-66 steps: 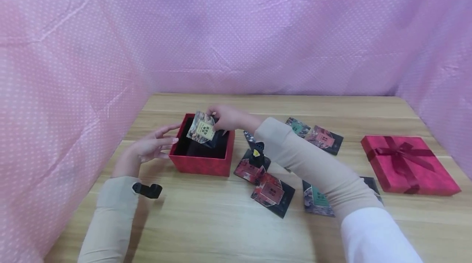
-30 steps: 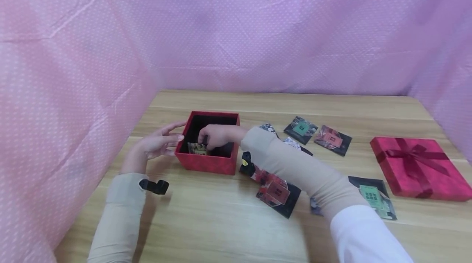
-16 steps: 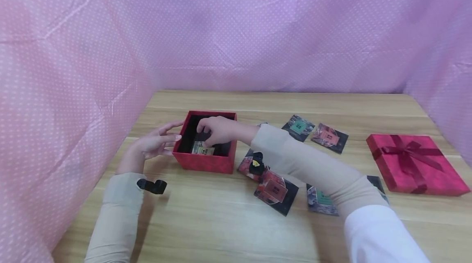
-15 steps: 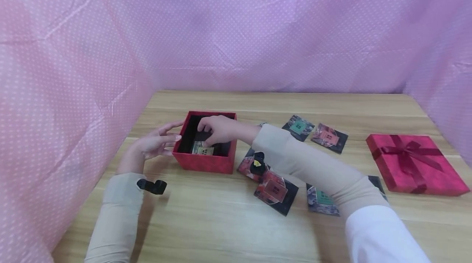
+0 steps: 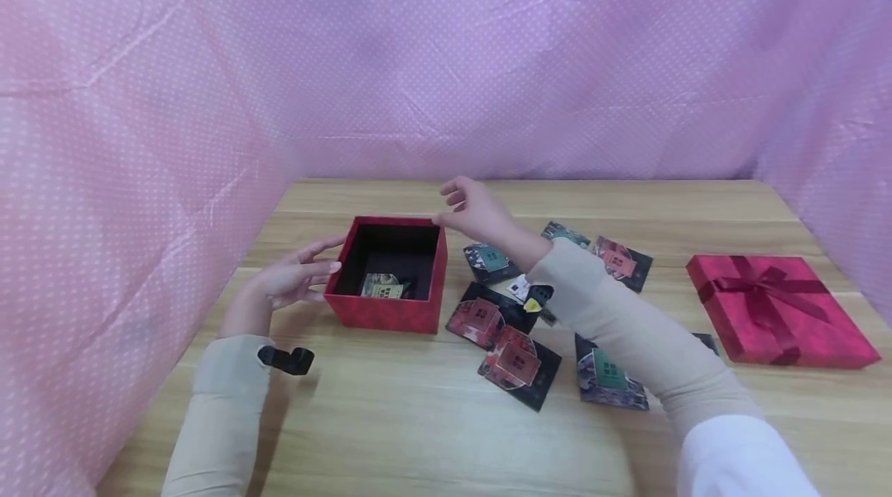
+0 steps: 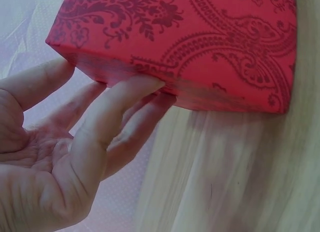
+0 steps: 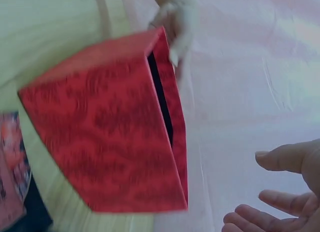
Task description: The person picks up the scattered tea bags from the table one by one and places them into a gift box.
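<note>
My left hand [image 5: 296, 278] touches the left wall of a red patterned gift box [image 5: 383, 317] with its fingertips. In the left wrist view the fingers [image 6: 125, 99] rest along that wall without wrapping round it. One flat printed packet [image 5: 382, 287] with a pale yellow label lies low inside the box, partly hidden by the near wall. My right hand [image 5: 481, 210] hovers just above and beyond the box's far right corner. Nothing lies between its spread fingers [image 7: 282, 159] in the right wrist view, and they are apart from the box [image 7: 110, 137].
Several flat square packets lie on the wooden table right of the box, among them a red-labelled packet [image 5: 521, 367] and a green-labelled packet [image 5: 608, 375]. The red lid [image 5: 777, 311] with a ribbon bow sits at far right. Pink dotted cloth [image 5: 488, 71] hangs behind.
My right hand carried the yellow-labelled packet down into the box, let it go and rose out to the right. My left hand has stayed at the box's left wall.
</note>
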Demonstrator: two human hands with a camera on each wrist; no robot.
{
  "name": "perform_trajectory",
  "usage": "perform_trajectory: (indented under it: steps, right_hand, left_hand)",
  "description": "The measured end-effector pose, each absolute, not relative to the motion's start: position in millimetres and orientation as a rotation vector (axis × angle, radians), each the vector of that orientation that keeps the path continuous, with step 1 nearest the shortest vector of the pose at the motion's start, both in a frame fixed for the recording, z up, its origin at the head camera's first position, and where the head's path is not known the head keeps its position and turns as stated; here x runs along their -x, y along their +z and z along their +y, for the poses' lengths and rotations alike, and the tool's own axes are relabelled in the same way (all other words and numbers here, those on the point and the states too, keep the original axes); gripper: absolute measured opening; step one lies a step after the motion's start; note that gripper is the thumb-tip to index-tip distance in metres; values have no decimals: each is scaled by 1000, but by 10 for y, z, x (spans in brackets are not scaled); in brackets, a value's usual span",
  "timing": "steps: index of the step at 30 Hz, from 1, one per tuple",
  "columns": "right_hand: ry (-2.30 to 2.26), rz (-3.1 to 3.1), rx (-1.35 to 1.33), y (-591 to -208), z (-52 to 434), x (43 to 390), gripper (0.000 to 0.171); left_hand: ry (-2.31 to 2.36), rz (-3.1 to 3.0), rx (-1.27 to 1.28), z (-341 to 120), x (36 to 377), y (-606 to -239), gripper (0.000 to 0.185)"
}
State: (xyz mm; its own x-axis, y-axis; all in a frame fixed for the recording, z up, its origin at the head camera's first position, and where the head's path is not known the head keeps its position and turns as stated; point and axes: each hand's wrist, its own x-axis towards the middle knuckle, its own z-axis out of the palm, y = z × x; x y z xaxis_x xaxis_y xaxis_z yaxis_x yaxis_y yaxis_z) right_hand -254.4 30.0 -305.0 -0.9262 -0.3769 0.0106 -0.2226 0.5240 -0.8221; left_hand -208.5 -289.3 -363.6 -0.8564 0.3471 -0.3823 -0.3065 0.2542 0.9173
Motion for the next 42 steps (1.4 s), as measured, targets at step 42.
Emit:
perform_trajectory:
  steps: [42]
  right_hand:
    - [-1004, 2674, 96, -3928, 858, 2807, 46]
  left_hand:
    - [1534, 2271, -149, -2835, 1961, -3742, 63]
